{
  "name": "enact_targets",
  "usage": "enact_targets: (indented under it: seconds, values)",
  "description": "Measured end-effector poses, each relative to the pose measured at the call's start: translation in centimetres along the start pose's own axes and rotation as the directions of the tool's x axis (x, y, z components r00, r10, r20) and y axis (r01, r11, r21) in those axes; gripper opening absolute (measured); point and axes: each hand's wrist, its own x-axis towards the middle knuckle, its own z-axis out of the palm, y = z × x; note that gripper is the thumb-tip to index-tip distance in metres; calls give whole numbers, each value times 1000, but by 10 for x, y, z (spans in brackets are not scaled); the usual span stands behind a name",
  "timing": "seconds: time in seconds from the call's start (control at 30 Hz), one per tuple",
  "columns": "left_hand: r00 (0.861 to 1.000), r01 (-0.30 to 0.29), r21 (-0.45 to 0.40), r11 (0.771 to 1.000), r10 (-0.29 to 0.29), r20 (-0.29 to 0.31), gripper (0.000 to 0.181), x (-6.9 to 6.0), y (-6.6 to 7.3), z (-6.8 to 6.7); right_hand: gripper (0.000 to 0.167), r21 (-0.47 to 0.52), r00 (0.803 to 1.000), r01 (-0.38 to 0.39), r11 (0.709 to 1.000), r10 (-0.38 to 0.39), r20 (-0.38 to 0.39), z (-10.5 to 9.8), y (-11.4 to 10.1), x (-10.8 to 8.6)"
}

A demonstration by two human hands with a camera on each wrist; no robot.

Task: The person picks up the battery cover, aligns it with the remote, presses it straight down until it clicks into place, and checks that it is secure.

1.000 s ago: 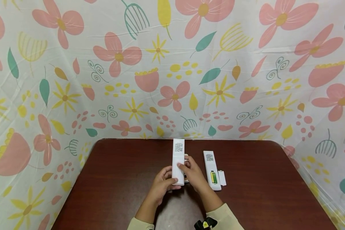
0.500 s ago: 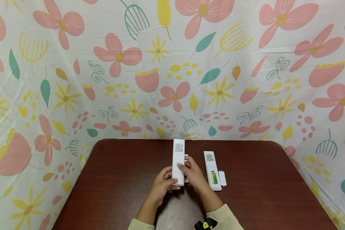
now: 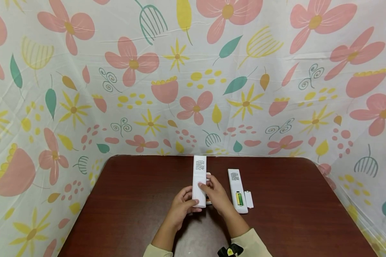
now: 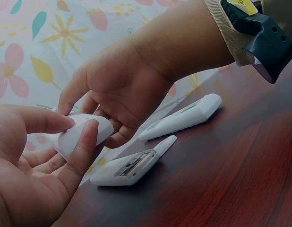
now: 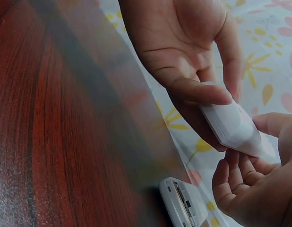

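Note:
A white remote control (image 3: 199, 176) is held back side up above the table, label at its far end. My left hand (image 3: 179, 208) grips its near end, thumb on top and fingers beneath. With the thumb on its back and fingers around the right side, my right hand (image 3: 218, 194) holds the remote's middle. Below lies a second white remote (image 4: 124, 172), mostly hidden in the head view; the left wrist view shows its uncovered battery compartment. To the right, a third remote (image 3: 235, 184) lies back up with green-and-yellow battery (image 3: 239, 198) colouring in its compartment.
A white battery cover (image 3: 248, 199) lies against the right side of the third remote. The dark red-brown table (image 3: 132, 192) ends at a flower-patterned cloth (image 3: 193, 78) behind. Black wrist gear (image 3: 230, 250) sits on the right sleeve.

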Motion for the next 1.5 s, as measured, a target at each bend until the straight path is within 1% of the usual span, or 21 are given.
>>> enact_targets:
  seconds: [0.13,0.23,0.33,0.77,1.0,1.17,1.4,1.5]
  values:
    - [1000,-4,2,1000,4,-2,59,0,1,0,52,-21,1000,5,1000,-5,-2,-1,11,5]
    - [1000,-9,0,1000,9,-4,58,1,2,0,61,-34,1000,15,999,-15,9,-3,13,5]
    - [1000,-17,-2,1000,17,-7,58,2,3,0,64,-32,999,26,999,-25,19,-5,13,4]
    - [1000,-21,0,1000,21,-18,56,1,6,-1,64,-33,999,47,998,-46,22,-4,13,-3]
    - [999,-22,-6,1000,22,-26,57,0,6,-2,66,6,997,69,998,-69,41,-3,16,-6]
    - [999,-27,-4,1000,27,-35,57,0,8,-2,66,4,996,84,996,-84,39,-2,16,-8]
    - [999,-24,9,1000,24,-45,58,0,9,-4,64,46,997,69,997,-71,39,0,15,-10]
    - [998,-23,19,1000,24,-50,58,-1,8,-5,64,45,997,69,997,-71,44,1,16,-10]
